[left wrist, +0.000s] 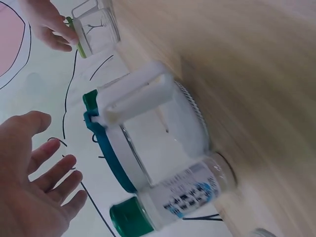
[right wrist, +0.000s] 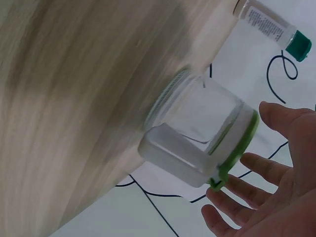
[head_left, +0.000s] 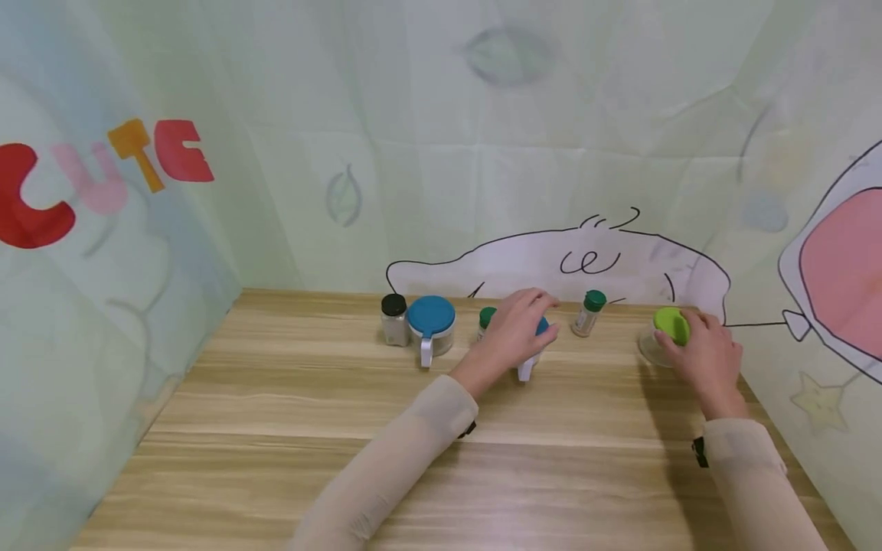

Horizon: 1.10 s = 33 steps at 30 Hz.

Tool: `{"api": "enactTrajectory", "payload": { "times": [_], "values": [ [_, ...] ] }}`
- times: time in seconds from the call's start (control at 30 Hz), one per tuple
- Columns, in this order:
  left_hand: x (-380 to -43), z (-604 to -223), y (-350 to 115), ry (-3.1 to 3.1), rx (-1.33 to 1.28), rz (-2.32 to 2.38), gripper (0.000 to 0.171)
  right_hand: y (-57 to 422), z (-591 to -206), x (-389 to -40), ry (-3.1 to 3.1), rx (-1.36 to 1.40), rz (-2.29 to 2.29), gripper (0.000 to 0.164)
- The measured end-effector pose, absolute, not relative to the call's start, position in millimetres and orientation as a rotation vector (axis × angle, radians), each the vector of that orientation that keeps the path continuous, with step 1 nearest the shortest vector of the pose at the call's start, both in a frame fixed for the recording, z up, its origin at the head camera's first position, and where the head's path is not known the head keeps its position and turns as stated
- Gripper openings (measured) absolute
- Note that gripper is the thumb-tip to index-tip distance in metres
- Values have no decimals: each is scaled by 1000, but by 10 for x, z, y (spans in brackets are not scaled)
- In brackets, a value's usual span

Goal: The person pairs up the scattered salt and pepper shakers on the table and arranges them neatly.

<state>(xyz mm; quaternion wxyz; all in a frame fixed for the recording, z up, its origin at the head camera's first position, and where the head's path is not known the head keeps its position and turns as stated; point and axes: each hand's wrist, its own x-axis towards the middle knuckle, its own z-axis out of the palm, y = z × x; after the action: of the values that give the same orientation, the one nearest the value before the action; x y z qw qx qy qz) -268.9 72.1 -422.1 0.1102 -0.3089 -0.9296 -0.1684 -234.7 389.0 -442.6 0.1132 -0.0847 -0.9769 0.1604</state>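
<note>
My left hand [head_left: 513,325] hovers with spread fingers over a blue-lidded glass jar [left wrist: 168,133] with a white handle [head_left: 526,370]. In the left wrist view, a gap shows between those fingers and the lid. A green-capped shaker bottle [left wrist: 182,192] stands right beside that jar, partly hidden by the hand in the head view. On the right, my right hand [head_left: 711,360] reaches around the green lid [head_left: 668,323] of another handled glass jar [right wrist: 197,118]. Its fingers are loosely extended at the lid's rim; whether they touch it is unclear.
Another blue-lidded jar [head_left: 432,315] and a black-capped bottle [head_left: 394,321] stand to the left. Between the hands is a second green-capped shaker [head_left: 589,312]. The wooden table [head_left: 310,413] meets printed cloth walls [head_left: 289,199] at its back and sides.
</note>
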Motion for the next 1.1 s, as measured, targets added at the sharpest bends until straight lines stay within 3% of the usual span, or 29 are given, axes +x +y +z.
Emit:
{"api": "enactTrajectory", "payload": {
  "times": [0.43, 0.73, 1.1],
  "values": [
    [-2887, -4178, 1176, -2822, -890, -310, 52, 3922, -4406, -2387, -2920, -240, 432, 66],
    [-2841, -4218, 1510, -2839, -948, -202, 56, 3905, -4379, -2389, -2966, -271, 390, 62],
    [-2973, -4297, 1655, -2930, -893, -255, 69, 3926, -4393, -2421, -2972, -248, 329, 60]
  ]
}}
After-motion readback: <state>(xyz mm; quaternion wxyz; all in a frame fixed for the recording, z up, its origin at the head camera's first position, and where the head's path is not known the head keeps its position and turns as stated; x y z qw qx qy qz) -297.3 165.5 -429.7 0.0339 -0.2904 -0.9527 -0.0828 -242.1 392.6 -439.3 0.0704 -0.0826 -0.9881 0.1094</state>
